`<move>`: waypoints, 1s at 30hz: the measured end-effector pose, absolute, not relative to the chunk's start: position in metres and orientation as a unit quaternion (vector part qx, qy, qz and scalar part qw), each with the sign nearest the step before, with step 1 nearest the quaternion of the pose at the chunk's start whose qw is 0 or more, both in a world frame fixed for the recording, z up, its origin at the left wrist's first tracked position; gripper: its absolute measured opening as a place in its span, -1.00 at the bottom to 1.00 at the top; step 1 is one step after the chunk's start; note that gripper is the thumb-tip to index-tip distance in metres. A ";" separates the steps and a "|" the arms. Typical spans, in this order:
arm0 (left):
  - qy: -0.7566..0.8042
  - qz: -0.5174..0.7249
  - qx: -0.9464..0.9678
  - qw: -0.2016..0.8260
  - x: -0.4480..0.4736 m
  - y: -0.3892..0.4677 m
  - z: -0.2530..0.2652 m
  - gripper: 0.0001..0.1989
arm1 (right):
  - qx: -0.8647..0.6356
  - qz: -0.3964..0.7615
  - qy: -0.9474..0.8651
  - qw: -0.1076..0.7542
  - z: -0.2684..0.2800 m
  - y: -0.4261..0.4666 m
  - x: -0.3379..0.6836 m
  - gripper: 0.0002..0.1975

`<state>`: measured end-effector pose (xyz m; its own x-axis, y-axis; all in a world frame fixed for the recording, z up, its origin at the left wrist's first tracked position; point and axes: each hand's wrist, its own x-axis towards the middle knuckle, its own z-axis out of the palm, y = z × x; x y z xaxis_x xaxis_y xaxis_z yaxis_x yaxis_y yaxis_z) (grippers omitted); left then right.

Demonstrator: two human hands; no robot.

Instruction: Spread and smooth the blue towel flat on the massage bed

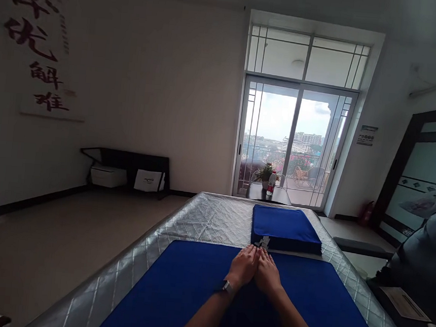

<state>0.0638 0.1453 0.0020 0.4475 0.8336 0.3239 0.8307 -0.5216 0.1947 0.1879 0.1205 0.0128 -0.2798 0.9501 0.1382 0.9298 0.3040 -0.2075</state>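
Observation:
A large blue cloth (pixel 192 278) is spread over the near part of a table with a silver quilted cover (pixel 216 219). My left hand (pixel 243 265), with a watch at the wrist, lies flat near the far edge of this cloth. Right beside it, my right hand (pixel 267 272) rests on the cloth too, its fingers stretched forward and the two hands touching. Just beyond the fingertips is a folded stack of blue cloth (pixel 287 224), with a small white tag (pixel 265 241) hanging at its near left corner. My palms hide what is directly under them.
Behind the table's far end stands a small table with a bottle (pixel 271 183) and a potted plant (pixel 265 172). A black leather chair (pixel 427 258) is at the right. A low black bench (pixel 134 164) with white boxes stands against the left wall.

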 end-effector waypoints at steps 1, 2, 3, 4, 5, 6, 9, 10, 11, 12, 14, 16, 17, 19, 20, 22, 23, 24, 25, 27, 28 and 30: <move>0.495 0.193 0.847 0.001 0.065 0.145 -0.004 -0.47 | -0.589 0.044 -0.798 0.117 0.009 0.122 0.189 -0.39; 0.501 0.193 0.844 0.000 0.065 0.145 -0.008 -0.47 | -0.590 0.045 -0.798 0.115 0.005 0.123 0.191 -0.39; 0.505 0.192 0.842 0.000 0.064 0.145 -0.013 -0.46 | -0.590 0.046 -0.798 0.115 0.002 0.124 0.193 -0.39; 0.507 0.190 0.841 0.001 0.062 0.145 -0.016 -0.45 | -0.591 0.047 -0.797 0.114 0.000 0.124 0.194 -0.39; 0.508 0.188 0.841 0.002 0.061 0.146 -0.018 -0.44 | -0.592 0.048 -0.796 0.113 -0.002 0.125 0.194 -0.39; 0.508 0.187 0.841 0.003 0.060 0.146 -0.020 -0.44 | -0.594 0.049 -0.795 0.112 -0.003 0.126 0.195 -0.40; 0.510 0.182 0.841 0.007 0.058 0.147 -0.022 -0.43 | -0.599 0.051 -0.792 0.107 -0.004 0.128 0.194 -0.40; 0.511 0.180 0.840 0.008 0.057 0.147 -0.022 -0.43 | -0.601 0.052 -0.791 0.106 -0.004 0.128 0.194 -0.40; 0.513 0.177 0.840 0.009 0.056 0.147 -0.022 -0.42 | -0.603 0.051 -0.789 0.106 -0.003 0.128 0.195 -0.40; 0.516 0.174 0.839 0.011 0.054 0.147 -0.022 -0.42 | -0.606 0.050 -0.787 0.105 -0.003 0.128 0.196 -0.39; 0.523 0.166 0.836 0.013 0.047 0.145 -0.020 -0.40 | -0.616 0.047 -0.779 0.105 -0.002 0.128 0.201 -0.37; 0.533 0.158 0.831 0.015 0.035 0.143 -0.018 -0.39 | -0.629 0.044 -0.769 0.102 -0.002 0.128 0.209 -0.35; 0.540 0.153 0.828 0.017 0.028 0.143 -0.017 -0.39 | -0.635 0.042 -0.764 0.100 -0.002 0.128 0.214 -0.35; 0.555 0.144 0.819 0.019 0.011 0.142 -0.014 -0.37 | -0.648 0.038 -0.755 0.094 -0.003 0.127 0.226 -0.34; 0.564 0.140 0.813 0.020 0.001 0.141 -0.012 -0.37 | -0.654 0.035 -0.750 0.091 -0.003 0.127 0.233 -0.34; 0.582 0.131 0.802 0.022 -0.018 0.140 -0.009 -0.35 | -0.666 0.027 -0.740 0.086 -0.004 0.127 0.249 -0.34; 0.590 0.128 0.797 0.022 -0.028 0.140 -0.008 -0.34 | -0.672 0.022 -0.735 0.083 -0.005 0.127 0.258 -0.34; 0.597 0.125 0.792 0.021 -0.037 0.140 -0.007 -0.33 | -0.678 0.017 -0.730 0.079 -0.006 0.127 0.267 -0.34; 0.603 0.122 0.788 0.020 -0.047 0.139 -0.006 -0.33 | -0.684 0.012 -0.725 0.076 -0.007 0.127 0.278 -0.33; 0.616 0.116 0.779 0.020 -0.065 0.140 -0.004 -0.33 | -0.697 -0.001 -0.714 0.069 -0.009 0.127 0.301 -0.33; 0.622 0.114 0.775 0.020 -0.075 0.140 -0.004 -0.33 | -0.703 -0.007 -0.708 0.066 -0.011 0.127 0.313 -0.33; 0.634 0.107 0.766 0.020 -0.095 0.142 -0.004 -0.32 | -0.713 -0.019 -0.699 0.058 -0.014 0.128 0.338 -0.34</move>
<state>-0.0948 0.1422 -0.0043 0.1728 0.9751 0.1387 0.9664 -0.1951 0.1676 0.3384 0.1276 -0.0142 0.0234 0.9938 0.1090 0.9983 -0.0174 -0.0564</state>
